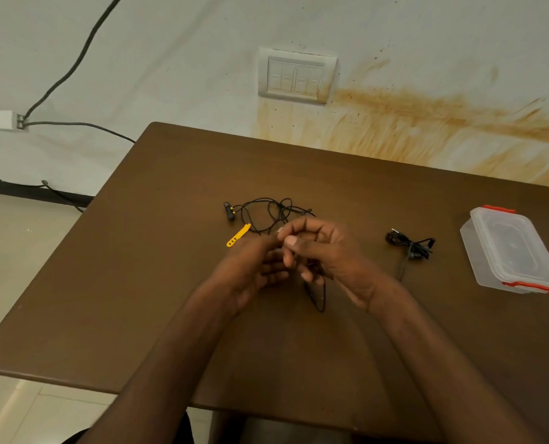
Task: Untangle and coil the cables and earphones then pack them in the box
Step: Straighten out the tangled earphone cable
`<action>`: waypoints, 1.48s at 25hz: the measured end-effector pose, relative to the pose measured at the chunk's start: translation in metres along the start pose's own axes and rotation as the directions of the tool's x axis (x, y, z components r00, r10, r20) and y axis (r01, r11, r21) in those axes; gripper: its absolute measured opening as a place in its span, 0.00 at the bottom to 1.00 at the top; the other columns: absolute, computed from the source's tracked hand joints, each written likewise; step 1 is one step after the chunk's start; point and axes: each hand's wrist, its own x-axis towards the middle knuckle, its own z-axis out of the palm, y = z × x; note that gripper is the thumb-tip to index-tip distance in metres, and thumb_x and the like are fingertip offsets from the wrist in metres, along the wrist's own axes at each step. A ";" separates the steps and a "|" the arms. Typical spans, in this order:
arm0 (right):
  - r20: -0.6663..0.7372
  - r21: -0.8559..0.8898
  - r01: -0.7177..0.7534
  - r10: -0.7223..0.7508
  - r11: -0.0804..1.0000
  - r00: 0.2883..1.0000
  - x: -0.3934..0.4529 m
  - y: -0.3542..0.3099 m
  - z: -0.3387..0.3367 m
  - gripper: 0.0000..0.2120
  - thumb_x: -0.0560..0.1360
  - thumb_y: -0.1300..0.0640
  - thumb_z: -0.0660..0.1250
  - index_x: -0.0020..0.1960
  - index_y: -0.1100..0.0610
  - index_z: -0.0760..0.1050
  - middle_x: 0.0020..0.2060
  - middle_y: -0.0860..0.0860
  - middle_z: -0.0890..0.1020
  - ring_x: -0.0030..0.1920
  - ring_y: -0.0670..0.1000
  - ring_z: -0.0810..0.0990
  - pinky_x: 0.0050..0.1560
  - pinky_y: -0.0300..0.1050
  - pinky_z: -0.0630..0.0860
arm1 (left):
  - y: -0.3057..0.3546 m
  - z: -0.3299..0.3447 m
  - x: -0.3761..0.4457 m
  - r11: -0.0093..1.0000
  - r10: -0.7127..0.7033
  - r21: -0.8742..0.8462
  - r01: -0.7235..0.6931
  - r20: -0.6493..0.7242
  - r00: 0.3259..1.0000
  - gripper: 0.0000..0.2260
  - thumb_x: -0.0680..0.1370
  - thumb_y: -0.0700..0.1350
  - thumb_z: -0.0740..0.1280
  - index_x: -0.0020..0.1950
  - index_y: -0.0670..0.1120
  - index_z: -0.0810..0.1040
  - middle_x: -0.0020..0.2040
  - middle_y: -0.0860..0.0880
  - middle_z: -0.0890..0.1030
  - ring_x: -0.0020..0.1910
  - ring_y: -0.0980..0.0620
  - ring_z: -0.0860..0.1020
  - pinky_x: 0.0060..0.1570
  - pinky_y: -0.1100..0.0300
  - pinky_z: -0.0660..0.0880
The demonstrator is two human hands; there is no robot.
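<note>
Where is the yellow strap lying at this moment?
In the head view the yellow strap lies on the brown table, just left of the left hand and below the black earbuds.

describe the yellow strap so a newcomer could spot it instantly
On the brown table, look just left of the left hand, below the loose black earphones. The yellow strap lies flat there, the only yellow strip, with slots at its near end.
</note>
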 end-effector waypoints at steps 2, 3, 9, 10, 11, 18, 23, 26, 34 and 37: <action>0.236 0.067 -0.066 0.048 0.996 0.971 -0.002 -0.002 -0.004 0.06 0.84 0.61 0.64 0.57 0.60 0.78 0.39 0.58 0.82 0.30 0.52 0.80 0.25 0.39 0.72 | 0.005 -0.004 0.005 0.928 -0.059 -0.369 0.050 -0.012 0.998 0.03 0.81 0.39 0.67 0.52 0.41 0.80 0.44 0.42 0.83 0.38 0.50 0.83 0.38 0.58 0.82; 0.356 0.059 -0.119 0.091 0.991 0.930 -0.004 -0.003 -0.005 0.06 0.84 0.62 0.63 0.58 0.60 0.78 0.40 0.59 0.82 0.32 0.53 0.82 0.26 0.40 0.74 | 0.007 -0.008 0.007 0.858 -0.062 -0.512 0.039 -0.029 0.998 0.02 0.81 0.37 0.66 0.52 0.41 0.79 0.45 0.42 0.84 0.37 0.51 0.84 0.36 0.59 0.82; -0.168 -0.522 0.068 -0.180 0.850 0.969 -0.001 0.017 -0.007 0.13 0.85 0.57 0.63 0.64 0.45 0.80 0.58 0.42 0.85 0.51 0.45 0.86 0.48 0.53 0.85 | 0.016 -0.011 -0.001 0.966 0.220 -0.104 -0.238 -0.166 0.961 0.06 0.81 0.36 0.65 0.57 0.42 0.77 0.45 0.44 0.84 0.21 0.58 0.66 0.19 0.66 0.60; -0.264 -0.635 0.123 -0.364 0.763 0.893 -0.001 0.016 -0.008 0.15 0.84 0.59 0.65 0.65 0.45 0.80 0.60 0.40 0.83 0.52 0.42 0.83 0.47 0.47 0.84 | 0.016 -0.009 -0.004 0.949 0.314 0.081 -0.305 -0.165 0.935 0.05 0.81 0.36 0.66 0.57 0.42 0.77 0.44 0.43 0.85 0.22 0.58 0.68 0.21 0.66 0.62; -0.271 -0.680 0.192 -0.486 0.708 0.831 -0.001 0.013 -0.009 0.17 0.82 0.62 0.66 0.66 0.46 0.79 0.62 0.39 0.81 0.51 0.41 0.82 0.44 0.38 0.80 | 0.014 -0.006 -0.005 0.897 0.405 0.248 -0.365 -0.136 0.904 0.04 0.81 0.36 0.67 0.55 0.42 0.77 0.43 0.44 0.86 0.24 0.58 0.72 0.24 0.65 0.66; -0.256 -0.609 0.069 -0.278 0.790 0.926 0.005 0.017 -0.007 0.11 0.80 0.56 0.71 0.60 0.43 0.81 0.47 0.39 0.82 0.43 0.35 0.79 0.41 0.28 0.69 | 0.006 0.005 -0.008 0.576 0.681 0.612 -0.542 0.009 0.733 0.22 0.79 0.38 0.73 0.69 0.48 0.68 0.46 0.49 0.87 0.49 0.64 0.83 0.46 0.71 0.76; -0.540 -0.528 -0.233 -0.111 0.817 0.835 0.004 0.016 -0.027 0.13 0.78 0.60 0.72 0.53 0.42 0.81 0.59 0.45 0.78 0.49 0.42 0.78 0.40 0.34 0.70 | 0.015 0.002 -0.017 0.715 0.640 0.388 -0.581 -0.029 0.768 0.18 0.82 0.38 0.68 0.71 0.46 0.70 0.42 0.43 0.87 0.32 0.62 0.79 0.34 0.71 0.72; -0.512 -0.707 -0.076 -0.436 0.703 0.740 -0.001 0.009 -0.015 0.24 0.71 0.72 0.66 0.57 0.47 0.81 0.64 0.48 0.73 0.63 0.48 0.74 0.42 0.38 0.75 | 0.012 0.001 -0.011 0.677 0.656 0.465 -0.570 -0.030 0.754 0.15 0.82 0.39 0.68 0.68 0.48 0.72 0.41 0.45 0.86 0.33 0.56 0.81 0.35 0.65 0.74; -0.213 -0.596 0.130 -0.313 0.792 0.926 -0.005 0.004 -0.006 0.05 0.82 0.57 0.69 0.54 0.50 0.84 0.34 0.46 0.84 0.35 0.42 0.83 0.36 0.35 0.75 | 0.023 -0.002 -0.012 0.711 0.703 0.152 -0.687 -0.122 0.701 0.09 0.83 0.33 0.64 0.62 0.41 0.69 0.38 0.42 0.80 0.23 0.58 0.67 0.24 0.65 0.64; -0.391 -0.674 -0.009 -0.346 0.738 0.853 -0.005 0.007 -0.026 0.06 0.81 0.54 0.71 0.56 0.49 0.85 0.41 0.40 0.83 0.40 0.38 0.81 0.40 0.30 0.75 | 0.027 -0.030 -0.004 0.739 0.651 0.138 -0.659 -0.398 0.647 0.07 0.84 0.36 0.63 0.60 0.44 0.69 0.38 0.48 0.81 0.23 0.55 0.64 0.23 0.62 0.61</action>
